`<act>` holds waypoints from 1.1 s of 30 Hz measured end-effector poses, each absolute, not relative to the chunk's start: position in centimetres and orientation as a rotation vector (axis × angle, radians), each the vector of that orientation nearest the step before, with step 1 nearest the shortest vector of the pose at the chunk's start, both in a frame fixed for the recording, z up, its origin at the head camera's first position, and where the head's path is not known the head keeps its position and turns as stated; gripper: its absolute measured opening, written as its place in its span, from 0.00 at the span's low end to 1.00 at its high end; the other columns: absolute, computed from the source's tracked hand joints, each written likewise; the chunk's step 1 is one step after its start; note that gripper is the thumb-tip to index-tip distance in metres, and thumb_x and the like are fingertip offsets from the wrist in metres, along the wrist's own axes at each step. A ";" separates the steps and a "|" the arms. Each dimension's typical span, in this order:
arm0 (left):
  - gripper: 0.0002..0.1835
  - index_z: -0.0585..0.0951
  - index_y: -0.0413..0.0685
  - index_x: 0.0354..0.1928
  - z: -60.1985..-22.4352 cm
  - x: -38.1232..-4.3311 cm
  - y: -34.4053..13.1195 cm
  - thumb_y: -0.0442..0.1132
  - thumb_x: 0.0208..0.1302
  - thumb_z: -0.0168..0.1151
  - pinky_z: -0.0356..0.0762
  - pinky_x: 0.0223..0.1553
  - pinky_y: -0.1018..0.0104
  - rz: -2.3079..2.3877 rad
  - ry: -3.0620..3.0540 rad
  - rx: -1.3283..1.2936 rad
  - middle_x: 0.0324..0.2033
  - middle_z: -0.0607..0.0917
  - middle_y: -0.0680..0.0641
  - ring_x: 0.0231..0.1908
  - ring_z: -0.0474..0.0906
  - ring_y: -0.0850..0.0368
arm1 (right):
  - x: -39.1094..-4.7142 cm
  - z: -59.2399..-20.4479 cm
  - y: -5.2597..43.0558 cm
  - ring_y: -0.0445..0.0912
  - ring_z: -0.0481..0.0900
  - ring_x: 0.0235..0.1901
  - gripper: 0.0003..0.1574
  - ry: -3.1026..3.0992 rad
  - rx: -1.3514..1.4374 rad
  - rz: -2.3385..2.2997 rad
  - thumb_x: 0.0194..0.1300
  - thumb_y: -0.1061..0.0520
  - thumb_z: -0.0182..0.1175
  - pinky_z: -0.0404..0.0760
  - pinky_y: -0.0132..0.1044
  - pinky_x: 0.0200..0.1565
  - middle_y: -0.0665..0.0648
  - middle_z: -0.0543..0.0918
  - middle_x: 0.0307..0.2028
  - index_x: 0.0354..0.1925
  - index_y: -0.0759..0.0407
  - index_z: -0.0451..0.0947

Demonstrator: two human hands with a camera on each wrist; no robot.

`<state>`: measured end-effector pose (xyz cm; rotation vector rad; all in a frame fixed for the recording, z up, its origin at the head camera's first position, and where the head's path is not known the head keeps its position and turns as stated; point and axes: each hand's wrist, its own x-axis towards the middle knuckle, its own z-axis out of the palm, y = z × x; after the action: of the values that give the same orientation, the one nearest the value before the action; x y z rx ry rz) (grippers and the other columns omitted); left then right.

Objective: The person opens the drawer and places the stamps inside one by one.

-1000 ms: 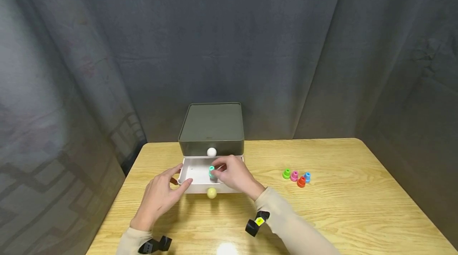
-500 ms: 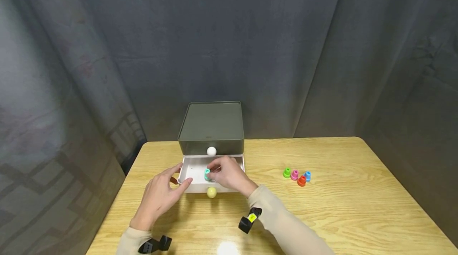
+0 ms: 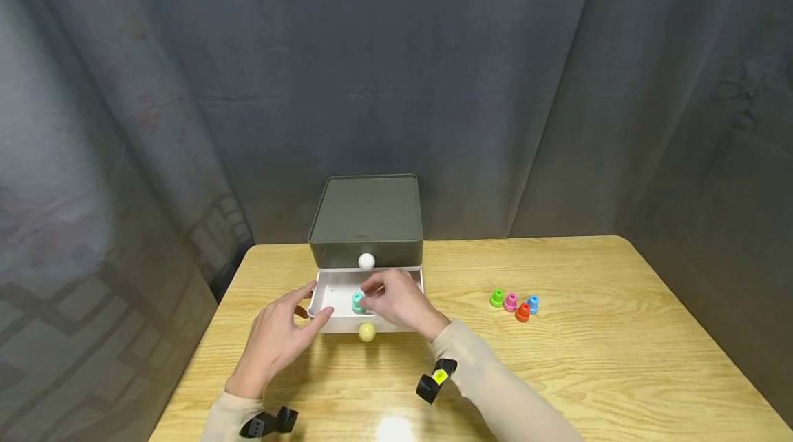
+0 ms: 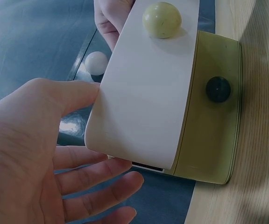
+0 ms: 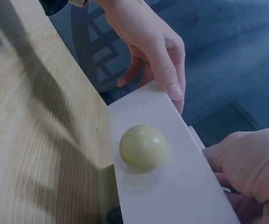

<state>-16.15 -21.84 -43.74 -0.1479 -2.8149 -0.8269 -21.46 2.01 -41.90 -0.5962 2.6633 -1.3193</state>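
My left hand (image 3: 279,335) holds the front left corner of a pulled-out white drawer (image 3: 347,326), thumb on its front edge and fingers along its side. A yellow ball knob (image 4: 162,19) sits on the drawer front. Inside, a small teal bell-shaped plastic piece (image 3: 357,302) with a hole in its top stands upright near the front. My right hand (image 3: 396,301) is over the drawer just right of this piece, thumb and index fingertip beside it and slightly apart. The right wrist view hides the piece behind the drawer front.
Above the drawer is a dark grey-green cabinet top (image 3: 367,211) with a white knob (image 3: 366,261). A green lower drawer with a dark knob (image 4: 218,89) shows below. Green (image 3: 497,299), pink (image 3: 510,302), red (image 3: 522,312) and blue (image 3: 533,304) pieces stand right on the table.
My right hand carried the teal piece left and forward toward the drawer front, then loosened and drew slightly right. My left hand stays at the drawer corner.
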 end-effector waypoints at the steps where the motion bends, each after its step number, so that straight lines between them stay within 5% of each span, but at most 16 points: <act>1: 0.37 0.80 0.49 0.72 -43.7 -16.2 -21.9 0.64 0.70 0.67 0.81 0.38 0.57 -0.830 -2.814 -0.149 0.56 0.90 0.44 0.43 0.89 0.53 | -21.4 -41.8 2.1 0.43 0.88 0.39 0.11 2.662 -0.600 -1.325 0.65 0.58 0.75 0.86 0.35 0.42 0.54 0.92 0.40 0.46 0.60 0.91; 33: 0.37 0.80 0.49 0.72 -43.7 -16.0 -21.8 0.63 0.70 0.67 0.81 0.39 0.56 -0.850 -2.804 -0.145 0.57 0.90 0.44 0.42 0.89 0.54 | -18.5 -40.5 7.4 0.44 0.90 0.38 0.11 2.793 -0.647 -1.604 0.67 0.60 0.73 0.88 0.35 0.44 0.54 0.93 0.42 0.47 0.61 0.90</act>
<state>-15.96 -21.79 -43.67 -0.1447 -2.8040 -0.8498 -18.54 7.44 -40.50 -0.6471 2.7931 -1.6042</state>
